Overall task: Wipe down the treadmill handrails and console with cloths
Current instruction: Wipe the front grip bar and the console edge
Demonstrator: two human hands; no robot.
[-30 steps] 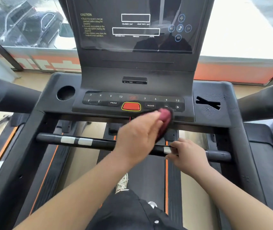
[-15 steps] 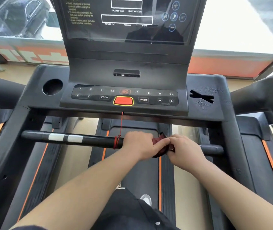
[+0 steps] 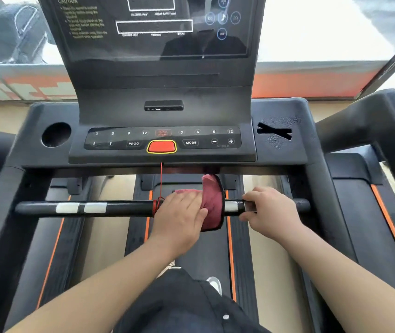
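A black front handrail bar [image 3: 119, 208] with silver sensor bands runs across the treadmill below the console [image 3: 163, 140]. A dark red cloth [image 3: 212, 203] is draped over the bar near its middle. My left hand [image 3: 179, 217] presses flat on the cloth's left part over the bar. My right hand [image 3: 268, 212] is closed around the bar just right of the cloth, over a silver band. The console has a button strip, a red stop button [image 3: 161, 147] and a dark screen [image 3: 153, 27] above.
A red safety cord [image 3: 161, 181] hangs from the console and is tied around the bar left of my left hand. Thick side handrails [image 3: 364, 121] rise at both sides. A round cup holder [image 3: 56, 134] sits at the console's left. The belt [image 3: 201, 255] lies below.
My left hand came down from the console's lower edge with the cloth onto the bar. The cloth now spreads over the bar, and my hands have moved slightly apart.
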